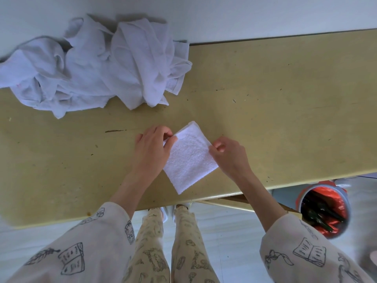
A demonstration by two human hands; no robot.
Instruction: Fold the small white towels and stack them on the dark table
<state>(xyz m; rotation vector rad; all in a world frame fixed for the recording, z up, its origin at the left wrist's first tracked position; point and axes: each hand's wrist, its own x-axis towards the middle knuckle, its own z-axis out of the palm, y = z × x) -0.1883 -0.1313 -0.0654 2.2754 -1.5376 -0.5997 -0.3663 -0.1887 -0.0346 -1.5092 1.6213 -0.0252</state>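
Note:
A small white towel (189,158), folded into a square and turned like a diamond, lies on the yellowish table (275,111) near its front edge. My left hand (152,149) pinches the towel's left corner between thumb and curled fingers. At the towel's right corner my right hand (229,155) pinches the edge, fingers curled. A heap of several crumpled white towels (98,66) sits at the table's back left against the wall.
A wall runs along the table's far edge. On the floor at the right, below the table's front edge, stands a round bin (324,211) lined with a red bag. My legs and feet are by the table's front edge.

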